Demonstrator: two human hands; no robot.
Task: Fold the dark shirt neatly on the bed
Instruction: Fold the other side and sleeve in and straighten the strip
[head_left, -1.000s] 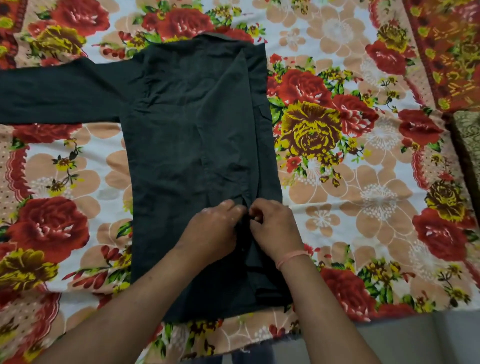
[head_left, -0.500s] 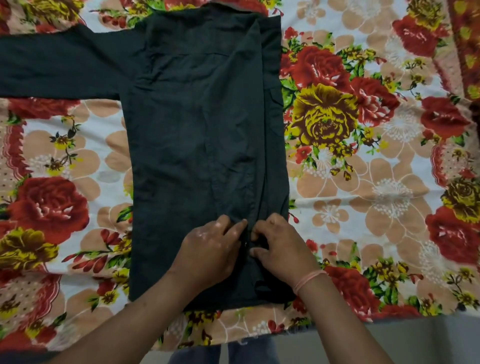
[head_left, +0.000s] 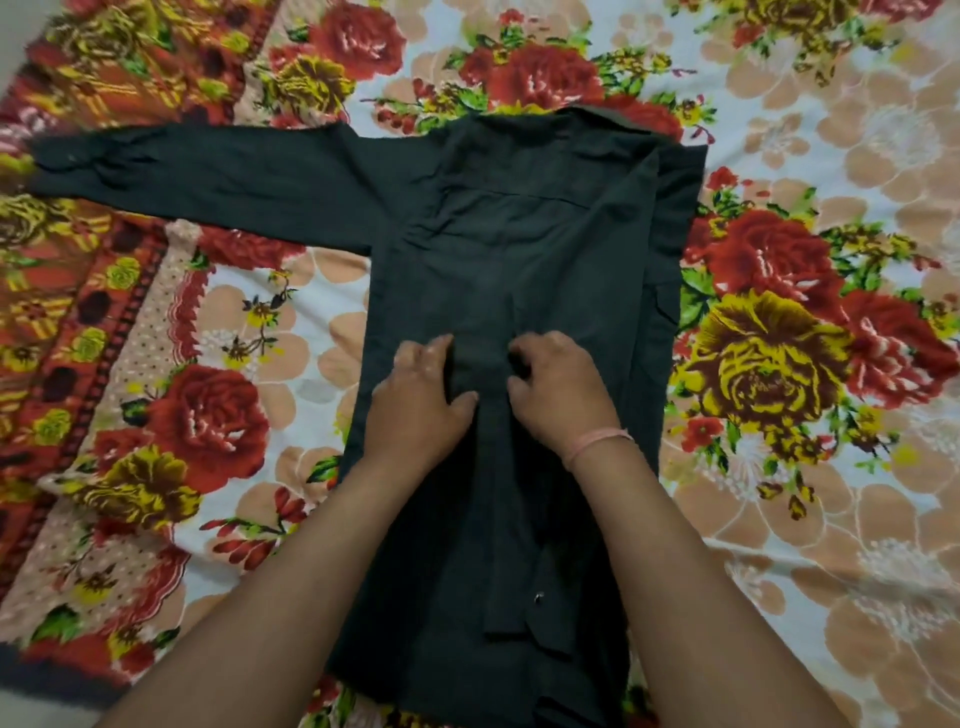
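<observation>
We see the dark shirt (head_left: 519, 249) flat on the bed (head_left: 831, 519), one sleeve stretched leftward. Our left hand (head_left: 421, 405) presses its middle, fingers loosely bent. The right hand (head_left: 561, 400) curls its fingers onto the cloth; we cannot tell whether they pinch it.

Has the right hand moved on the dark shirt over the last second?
Yes. Measured against the dark shirt, the right hand has slid up toward the collar and inward from the folded right edge.
</observation>
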